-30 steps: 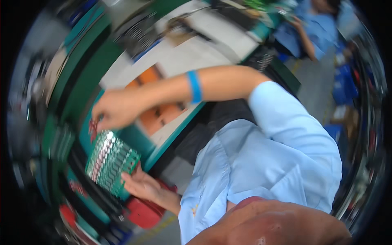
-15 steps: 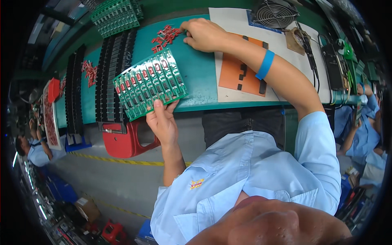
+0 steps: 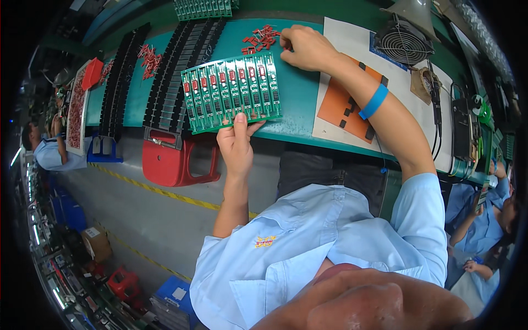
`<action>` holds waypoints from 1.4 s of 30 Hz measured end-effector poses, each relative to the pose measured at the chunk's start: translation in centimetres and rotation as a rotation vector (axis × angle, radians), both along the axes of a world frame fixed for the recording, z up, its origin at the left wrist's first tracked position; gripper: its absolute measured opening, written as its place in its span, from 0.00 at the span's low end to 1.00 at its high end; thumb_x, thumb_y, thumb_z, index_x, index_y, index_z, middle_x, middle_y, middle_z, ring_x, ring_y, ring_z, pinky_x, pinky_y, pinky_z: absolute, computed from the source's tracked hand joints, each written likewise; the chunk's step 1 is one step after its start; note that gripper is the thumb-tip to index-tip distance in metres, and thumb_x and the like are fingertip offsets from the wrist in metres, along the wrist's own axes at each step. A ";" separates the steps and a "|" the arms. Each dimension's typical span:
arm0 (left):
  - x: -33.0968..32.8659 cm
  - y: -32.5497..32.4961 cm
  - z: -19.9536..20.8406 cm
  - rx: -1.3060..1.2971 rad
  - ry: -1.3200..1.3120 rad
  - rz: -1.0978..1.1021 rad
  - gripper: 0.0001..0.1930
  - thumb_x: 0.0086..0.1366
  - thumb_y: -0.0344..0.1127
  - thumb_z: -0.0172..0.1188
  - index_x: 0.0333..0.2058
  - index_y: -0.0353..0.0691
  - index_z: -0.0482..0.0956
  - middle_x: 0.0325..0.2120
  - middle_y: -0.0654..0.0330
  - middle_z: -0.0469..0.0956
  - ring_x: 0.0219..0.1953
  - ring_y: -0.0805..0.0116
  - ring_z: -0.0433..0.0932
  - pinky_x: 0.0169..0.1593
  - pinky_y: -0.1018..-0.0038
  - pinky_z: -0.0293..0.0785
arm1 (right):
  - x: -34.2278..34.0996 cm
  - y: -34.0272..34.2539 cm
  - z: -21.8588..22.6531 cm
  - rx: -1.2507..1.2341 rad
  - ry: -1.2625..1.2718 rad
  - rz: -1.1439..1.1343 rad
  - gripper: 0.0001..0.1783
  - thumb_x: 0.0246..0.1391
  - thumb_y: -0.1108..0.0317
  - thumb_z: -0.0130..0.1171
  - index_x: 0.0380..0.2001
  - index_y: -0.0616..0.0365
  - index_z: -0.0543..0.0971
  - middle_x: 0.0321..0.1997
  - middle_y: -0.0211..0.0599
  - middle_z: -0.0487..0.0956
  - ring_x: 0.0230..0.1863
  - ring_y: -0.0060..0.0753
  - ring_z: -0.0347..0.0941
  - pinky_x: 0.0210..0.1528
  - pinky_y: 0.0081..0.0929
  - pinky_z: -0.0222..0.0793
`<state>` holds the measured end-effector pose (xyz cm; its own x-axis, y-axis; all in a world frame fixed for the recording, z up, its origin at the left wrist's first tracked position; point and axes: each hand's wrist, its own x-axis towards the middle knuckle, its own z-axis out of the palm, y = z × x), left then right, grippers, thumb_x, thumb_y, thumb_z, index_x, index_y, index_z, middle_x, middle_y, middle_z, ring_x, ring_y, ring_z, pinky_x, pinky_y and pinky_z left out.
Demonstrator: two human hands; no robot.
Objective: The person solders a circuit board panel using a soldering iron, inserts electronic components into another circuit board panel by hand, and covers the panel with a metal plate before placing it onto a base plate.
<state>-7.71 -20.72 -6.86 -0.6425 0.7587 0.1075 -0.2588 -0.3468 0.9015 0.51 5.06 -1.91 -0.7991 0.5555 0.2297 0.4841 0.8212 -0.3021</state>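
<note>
A green circuit board panel (image 3: pixel 223 104) is gripped along its near edge by my left hand (image 3: pixel 236 151), thumb on the face and fingers beneath. Rows of narrow, repeated boards make up the panel; most carry a red component near the far end and dark chips below. At the right edge of a loose pile of red components with wire leads (image 3: pixel 260 39), my right hand (image 3: pixel 309 49) is bent down with curled fingers. Whatever its fingertips may pinch is too small to make out. A blue band (image 3: pixel 375 102) circles my right wrist.
Black slotted racks (image 3: pixel 175 74) stand left of the panel, with more red components (image 3: pixel 149 61) between them. Further panels (image 3: pixel 204 8) lie at the back. On the right are an orange plate (image 3: pixel 347 104), a fan (image 3: pixel 406 44) and a soldering iron (image 3: pixel 436 91). Co-workers sit at both sides.
The whole scene has shifted rightward in view. The panel in my left hand has turned to lie less tilted. My right hand is still beside the red component pile, fingers curled.
</note>
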 end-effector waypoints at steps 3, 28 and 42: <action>0.1 0.1 -0.2 0.006 0.014 0.019 0.12 0.76 0.32 0.47 0.48 0.29 0.74 0.41 0.51 0.81 0.41 0.65 0.83 0.49 0.67 0.84 | 0.2 -0.5 -0.3 0.005 0.047 0.013 0.08 0.50 0.68 0.64 0.32 0.61 0.81 0.33 0.41 0.81 0.30 0.42 0.77 0.36 0.36 0.75; 4.6 6.7 2.3 0.096 -0.021 -0.128 0.13 0.76 0.33 0.48 0.42 0.27 0.77 0.36 0.52 0.81 0.36 0.65 0.82 0.45 0.68 0.84 | 12.4 0.8 3.7 -0.682 0.544 0.031 0.13 0.63 0.74 0.57 0.50 0.64 0.80 0.43 0.38 0.82 0.40 0.26 0.78 0.44 0.21 0.75; 4.2 6.1 0.4 -0.053 0.139 -0.203 0.11 0.76 0.30 0.47 0.49 0.32 0.74 0.44 0.52 0.81 0.42 0.63 0.83 0.48 0.66 0.82 | 13.4 -1.9 2.7 -0.770 0.916 0.212 0.18 0.55 0.82 0.64 0.49 0.65 0.77 0.44 0.42 0.81 0.46 0.29 0.79 0.52 0.22 0.76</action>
